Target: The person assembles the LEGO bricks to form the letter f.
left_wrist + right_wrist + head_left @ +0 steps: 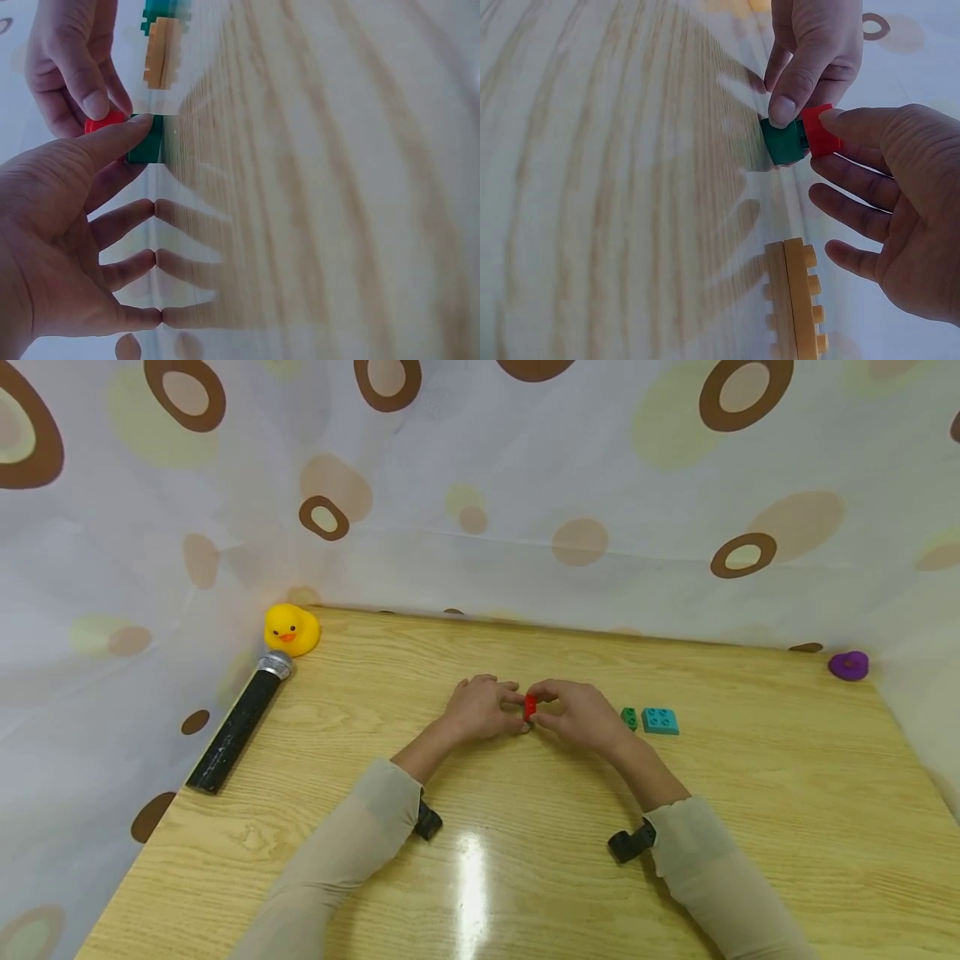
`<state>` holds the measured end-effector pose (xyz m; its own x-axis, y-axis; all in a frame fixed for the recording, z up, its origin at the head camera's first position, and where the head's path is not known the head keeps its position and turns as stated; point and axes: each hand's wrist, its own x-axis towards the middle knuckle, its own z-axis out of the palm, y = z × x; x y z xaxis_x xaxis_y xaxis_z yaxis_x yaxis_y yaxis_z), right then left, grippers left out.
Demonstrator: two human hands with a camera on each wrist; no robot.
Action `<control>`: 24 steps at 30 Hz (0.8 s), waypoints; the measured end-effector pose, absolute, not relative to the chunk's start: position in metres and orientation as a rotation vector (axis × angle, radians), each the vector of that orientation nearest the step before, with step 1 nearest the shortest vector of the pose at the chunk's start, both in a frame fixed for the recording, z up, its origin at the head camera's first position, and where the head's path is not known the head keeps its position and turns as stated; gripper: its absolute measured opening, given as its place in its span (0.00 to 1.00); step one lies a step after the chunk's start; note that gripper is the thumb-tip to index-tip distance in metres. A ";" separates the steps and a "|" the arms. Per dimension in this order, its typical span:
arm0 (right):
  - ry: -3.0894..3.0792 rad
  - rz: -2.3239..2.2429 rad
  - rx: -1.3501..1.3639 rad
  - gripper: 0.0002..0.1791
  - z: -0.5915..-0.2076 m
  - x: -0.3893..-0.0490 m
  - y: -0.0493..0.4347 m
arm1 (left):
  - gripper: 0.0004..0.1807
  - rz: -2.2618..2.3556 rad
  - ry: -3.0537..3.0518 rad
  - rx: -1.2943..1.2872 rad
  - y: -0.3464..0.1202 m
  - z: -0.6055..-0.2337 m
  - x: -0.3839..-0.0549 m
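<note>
Near the middle of the table, my left hand (483,708) pinches a green toy brick (781,145) against the wood between thumb and forefinger. Its other fingertips touch the tabletop in the left wrist view. From the other side my right hand (581,714) pinches a red toy brick (530,705) directly above the green one. A bit of the green brick's studs shows between the two in the right wrist view. The right hand's remaining fingers are spread and raised off the table. The fingers hide parts of both bricks.
Right of the right hand lie a small green brick (629,718) and a teal brick (660,721). An orange brick (801,300) shows in the wrist views. A yellow rubber duck (292,630) and microphone (243,718) lie left; a purple toy (849,666) sits far right. Patterned curtains border the table.
</note>
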<state>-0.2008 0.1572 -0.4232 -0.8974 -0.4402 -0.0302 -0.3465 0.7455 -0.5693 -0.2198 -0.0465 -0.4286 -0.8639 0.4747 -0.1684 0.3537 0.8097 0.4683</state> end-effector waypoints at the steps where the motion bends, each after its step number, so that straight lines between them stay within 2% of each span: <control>1: 2.783 -0.857 -0.631 0.19 -0.423 -0.201 0.157 | 0.29 0.623 2.718 0.637 -0.046 -0.429 -0.220; 24: 2.788 -0.839 -0.626 0.20 -0.423 -0.199 0.154 | 0.26 0.642 2.719 0.663 -0.044 -0.427 -0.218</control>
